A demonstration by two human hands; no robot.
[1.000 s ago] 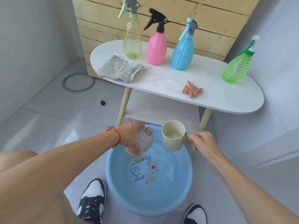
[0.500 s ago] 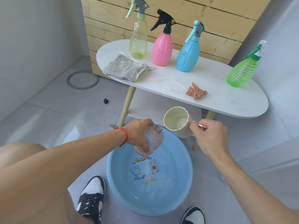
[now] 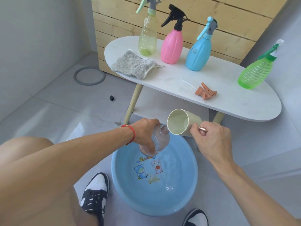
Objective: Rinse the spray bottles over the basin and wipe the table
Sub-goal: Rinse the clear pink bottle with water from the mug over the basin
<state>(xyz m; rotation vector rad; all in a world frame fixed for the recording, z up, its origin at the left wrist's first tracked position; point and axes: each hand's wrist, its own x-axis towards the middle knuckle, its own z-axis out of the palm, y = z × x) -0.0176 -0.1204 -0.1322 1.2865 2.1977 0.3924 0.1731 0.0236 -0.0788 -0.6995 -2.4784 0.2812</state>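
Note:
My left hand (image 3: 145, 132) grips a clear pinkish bottle (image 3: 158, 141) without its sprayer, tilted over the blue basin (image 3: 182, 199) on the floor. My right hand (image 3: 211, 137) holds a cream cup (image 3: 182, 122) by its handle, tipped on its side with its rim at the bottle's neck. The bottle's orange spray head (image 3: 206, 92) lies on the white table (image 3: 236, 103). Standing on the table are a yellow-green bottle (image 3: 147, 41), a pink one (image 3: 171, 46), a blue one (image 3: 199, 53) and a green one (image 3: 255, 74). A grey cloth (image 3: 133, 66) lies at the table's left end.
The basin holds a little water and has cartoon pictures on its bottom. My two black-and-white shoes (image 3: 96, 193) stand at its near side. A wooden slat wall (image 3: 211, 15) rises behind the table. A grey ring (image 3: 89, 75) and a small black cube (image 3: 111, 98) lie on the floor tiles.
My right hand has tipped the cup further onto its side and brought its rim against the bottle's neck. My left hand has kept the bottle over the basin.

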